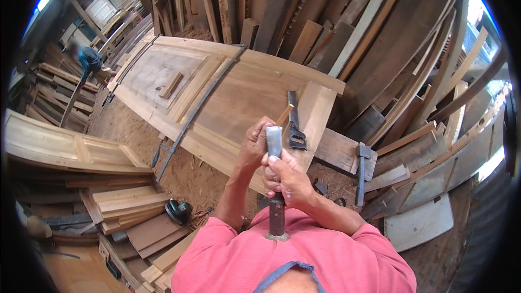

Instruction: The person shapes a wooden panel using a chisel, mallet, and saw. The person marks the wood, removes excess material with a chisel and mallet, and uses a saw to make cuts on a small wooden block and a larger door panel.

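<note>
My right hand (287, 179) is wrapped round a wide chisel (274, 140), its metal blade pointing up and away and its dark handle running back against my pink shirt. Beside the blade, my left hand (254, 144) is closed on a slim wooden stick (285, 114), whose far end sticks out past the blade. Whether blade and stick touch I cannot tell. Beyond my hands lies a large panelled wooden door (255, 103) with bar clamps (209, 95) across it. A handsaw (294, 125) rests on the door, right of the stick.
A hammer (362, 173) lies on a board (339, 149) at the right. A small wood block (171, 85) sits on the door. Stacked planks (130, 203) and a power tool (178, 211) are at left. Timber (380, 38) leans behind. Another person (90, 62) bends at far left.
</note>
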Demonstrator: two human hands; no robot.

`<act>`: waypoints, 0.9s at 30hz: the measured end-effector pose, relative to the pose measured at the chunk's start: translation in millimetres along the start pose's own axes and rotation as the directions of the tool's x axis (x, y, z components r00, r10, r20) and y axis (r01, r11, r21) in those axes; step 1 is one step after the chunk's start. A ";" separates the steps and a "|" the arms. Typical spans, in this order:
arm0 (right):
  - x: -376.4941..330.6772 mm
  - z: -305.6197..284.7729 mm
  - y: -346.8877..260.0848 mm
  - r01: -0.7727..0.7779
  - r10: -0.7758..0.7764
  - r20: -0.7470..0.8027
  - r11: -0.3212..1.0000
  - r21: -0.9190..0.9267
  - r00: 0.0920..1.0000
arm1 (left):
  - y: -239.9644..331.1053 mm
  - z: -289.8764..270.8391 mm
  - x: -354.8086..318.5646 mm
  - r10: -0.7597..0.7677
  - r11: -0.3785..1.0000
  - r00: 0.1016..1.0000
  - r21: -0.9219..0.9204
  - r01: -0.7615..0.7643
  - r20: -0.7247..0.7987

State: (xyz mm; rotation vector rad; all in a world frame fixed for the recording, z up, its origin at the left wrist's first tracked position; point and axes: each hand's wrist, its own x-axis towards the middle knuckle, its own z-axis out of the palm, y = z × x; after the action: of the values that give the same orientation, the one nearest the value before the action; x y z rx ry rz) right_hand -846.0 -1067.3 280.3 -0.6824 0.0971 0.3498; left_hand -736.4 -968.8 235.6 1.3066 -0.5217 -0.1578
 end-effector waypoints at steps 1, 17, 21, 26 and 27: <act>-6.6 8.2 2.1 -0.006 0.004 -0.078 1.000 -0.018 0.997 | 10.2 -10.5 -5.8 -0.001 0.998 0.999 0.070 -0.002 0.051; -5.7 -42.6 -18.9 0.252 -0.352 -0.035 0.734 -0.631 0.935 | -21.4 4.3 -88.4 -0.448 0.731 0.865 -0.466 0.499 0.224; 16.0 -44.3 -36.2 0.185 -0.526 -0.137 0.513 -0.838 0.839 | -29.1 12.9 -72.2 -0.328 0.925 0.939 -0.166 0.342 0.108; 31.5 -35.0 -34.2 0.292 -0.406 -0.117 0.802 -0.520 0.906 | -27.3 -4.5 -51.2 -0.286 0.936 0.958 -0.228 0.270 -0.037; 33.0 -35.4 -33.4 0.343 -0.394 -0.097 0.877 -0.336 0.914 | -21.7 -4.5 -41.8 -0.299 0.915 0.954 -0.289 0.282 -0.017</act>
State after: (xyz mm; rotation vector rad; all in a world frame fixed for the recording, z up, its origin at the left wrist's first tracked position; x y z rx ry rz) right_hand -802.5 -1104.4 266.3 -1.0259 0.0637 -0.0664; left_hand -767.1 -954.0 202.7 1.0970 -0.2375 -0.4243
